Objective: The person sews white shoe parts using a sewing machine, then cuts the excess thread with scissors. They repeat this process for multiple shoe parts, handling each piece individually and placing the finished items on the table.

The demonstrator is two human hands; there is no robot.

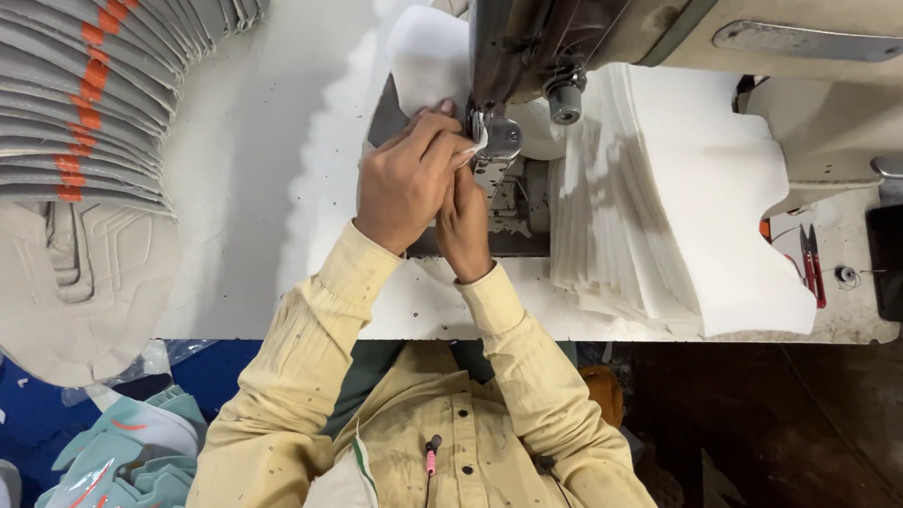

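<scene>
Two hands at the needle end of an industrial sewing machine (579,38), both in pale yellow sleeves

- Left hand (406,182): fingers curled and pinched shut on the edge of a white foam piece (428,53), knuckles up, fingertips right against the presser foot (498,137)
- Right hand (465,224): tucked under and touching the left, reaching toward the same spot; its fingers are hidden, so how far it is closed cannot be told
- White foam piece: lies on the machine bed just behind the hands, running under the machine head; likely light, soft and squashy, with little stiffness, so best taken flat near the edge close to the foot
- Stack of white foam pieces (693,212): fanned on the table (244,177), right of the machine bed
- Stack of grey pieces with orange marks (87,81): far left, well apart
- Red-handled snips (810,259): on the table's right edge, by a small bobbin (847,274)
</scene>
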